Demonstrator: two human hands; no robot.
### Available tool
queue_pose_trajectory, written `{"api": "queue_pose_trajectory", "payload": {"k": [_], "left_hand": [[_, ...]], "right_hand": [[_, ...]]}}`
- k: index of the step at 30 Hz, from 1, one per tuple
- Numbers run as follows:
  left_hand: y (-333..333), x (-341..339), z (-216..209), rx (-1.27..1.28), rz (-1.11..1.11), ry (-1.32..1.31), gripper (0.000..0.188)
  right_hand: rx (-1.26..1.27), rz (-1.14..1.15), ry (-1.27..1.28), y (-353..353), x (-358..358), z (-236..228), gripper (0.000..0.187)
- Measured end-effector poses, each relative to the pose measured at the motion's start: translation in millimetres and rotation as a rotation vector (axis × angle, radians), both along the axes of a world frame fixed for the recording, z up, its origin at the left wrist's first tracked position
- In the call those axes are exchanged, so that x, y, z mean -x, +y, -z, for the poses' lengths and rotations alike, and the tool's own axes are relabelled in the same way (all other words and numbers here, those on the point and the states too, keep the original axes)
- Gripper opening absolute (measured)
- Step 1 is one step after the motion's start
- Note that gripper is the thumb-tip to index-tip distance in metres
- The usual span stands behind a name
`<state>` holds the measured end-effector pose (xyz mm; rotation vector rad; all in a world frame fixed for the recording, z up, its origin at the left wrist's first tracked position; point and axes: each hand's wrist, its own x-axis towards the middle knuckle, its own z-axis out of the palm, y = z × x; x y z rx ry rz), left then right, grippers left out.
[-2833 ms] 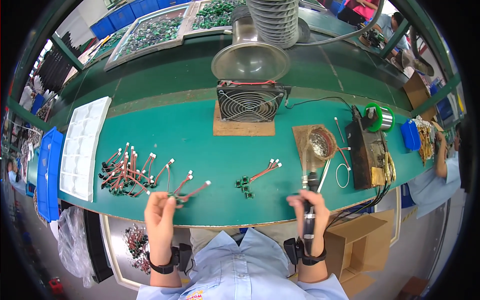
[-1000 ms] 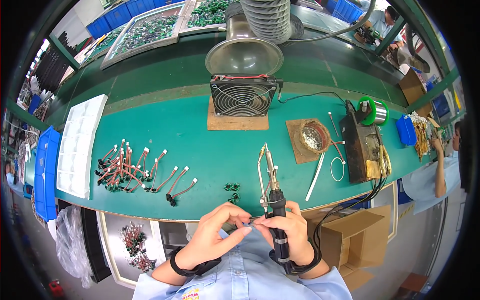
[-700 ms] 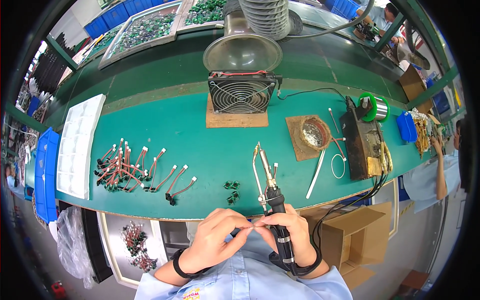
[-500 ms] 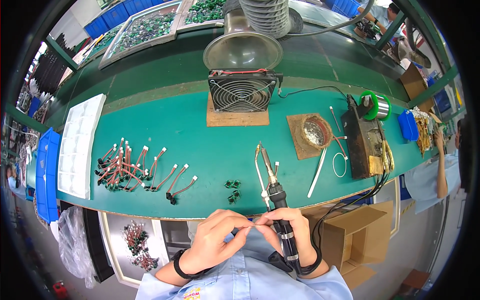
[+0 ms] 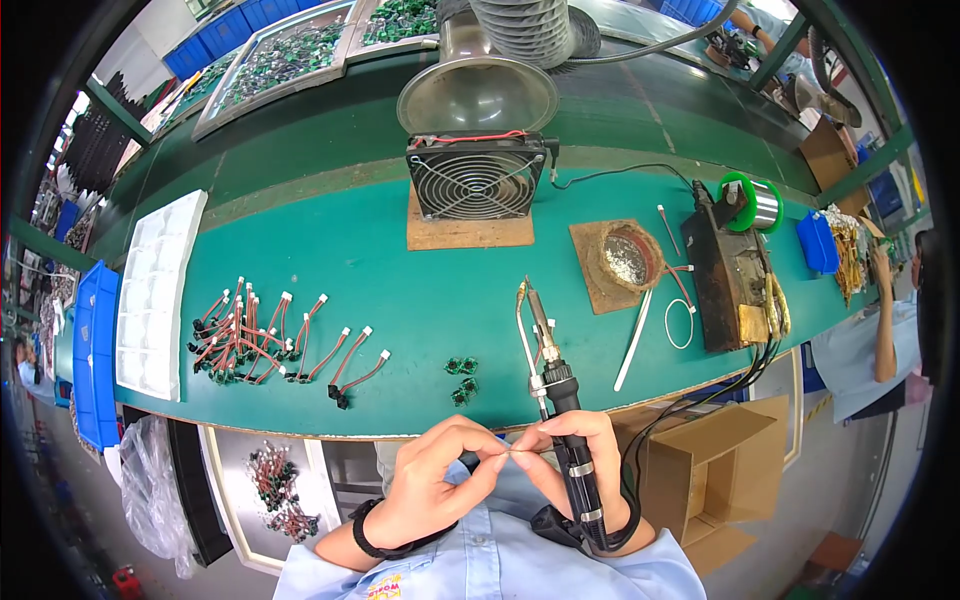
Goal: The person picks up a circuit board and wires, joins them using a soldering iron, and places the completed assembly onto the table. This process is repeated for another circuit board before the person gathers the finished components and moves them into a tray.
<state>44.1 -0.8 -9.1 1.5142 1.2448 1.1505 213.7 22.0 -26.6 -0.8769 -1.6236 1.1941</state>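
My right hand (image 5: 606, 455) is closed around a black-handled soldering iron (image 5: 563, 388), with a thin metal feed tube alongside it. Its tip points away from me over the green bench. In front of my shirt, my left hand (image 5: 438, 474) pinches thumb against forefinger, meeting the right fingertips. A thin strand seems to lie between them, too small to name. Beyond the iron, a wire lead with a white plug is partly hidden. Several small green circuit boards (image 5: 462, 366) sit left of the iron. Farther left lies a pile of boards with red-brown leads and white plugs (image 5: 240, 345).
A black fan (image 5: 475, 185) stands mid-bench before a metal exhaust hood (image 5: 478, 95). On the right are a round solder-waste pot (image 5: 655, 270), a white stick (image 5: 633, 340), a dark control box (image 5: 722, 285) and a green solder spool (image 5: 740, 205). A white tray (image 5: 150, 300) borders a blue bin (image 5: 95, 350).
The view has shifted slightly, moving the bench items a little left in the picture. Both hands keep their fingertips together, and the iron stays in my right hand.
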Motion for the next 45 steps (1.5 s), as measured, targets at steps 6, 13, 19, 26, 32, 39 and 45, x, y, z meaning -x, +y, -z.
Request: {"api": "queue_pose_trajectory", "payload": {"k": [6,13,19,26,32,39,45], "left_hand": [[-1,0,3,0.065,0.01,-0.106,0.011],[-1,-4,14,0.095,0.021,-0.344,0.015],[3,-8,10,0.106,-0.015,-0.451,0.015],[1,-8,11,0.129,-0.051,-0.506,0.009],[-4,-2,7,0.278,0.035,-0.649,0.004],[-6,-3,11,0.157,0.019,-0.482,0.009],[0,-2,10,0.057,-0.006,-0.306,0.01]], "right_hand": [[0.057,0.006,0.114,-1,3,3,0.043],[0.007,0.037,0.224,-2,10,4,0.043],[0.065,0.057,0.214,-7,12,12,0.045],[-0.002,0.069,0.149,-3,13,9,0.045],[0.002,0.305,0.034,6,-4,8,0.037],[-0.037,-0.008,-0.028,-5,-1,4,0.04],[-0.093,0.013,-0.092,-9,-5,3,0.044]]}}
